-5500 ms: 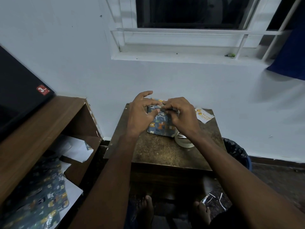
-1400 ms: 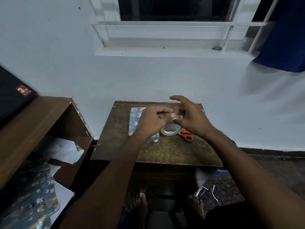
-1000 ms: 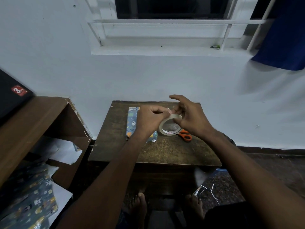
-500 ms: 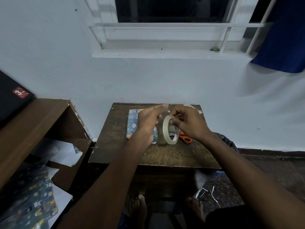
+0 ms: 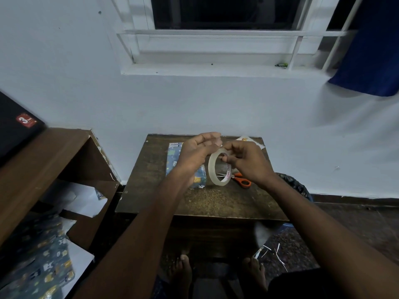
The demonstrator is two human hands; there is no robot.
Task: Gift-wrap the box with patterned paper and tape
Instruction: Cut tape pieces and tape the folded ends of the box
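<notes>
The box point(image 5: 173, 159), wrapped in blue patterned paper, lies flat on the left part of the small brown table point(image 5: 216, 201); my left forearm hides part of it. My right hand point(image 5: 250, 162) holds the clear tape roll point(image 5: 212, 169) on edge above the table, fingers hooked through its hole. My left hand point(image 5: 197, 152) is just left of the roll. Its blurred thumb and fingertips come together at the roll's top edge, pinching at the tape end.
Orange-handled scissors point(image 5: 243, 180) lie on the table behind the roll. A paper scrap point(image 5: 246, 139) sits at the back right corner. A dark bin point(image 5: 295, 186) stands to the table's right. The wooden shelf point(image 5: 43, 160) at left holds patterned paper point(image 5: 43, 266) and white sheets.
The box went from both hands to lying on the table. My right hand lifted the tape roll and tipped it on edge. My left hand's fingertips moved to the roll's top.
</notes>
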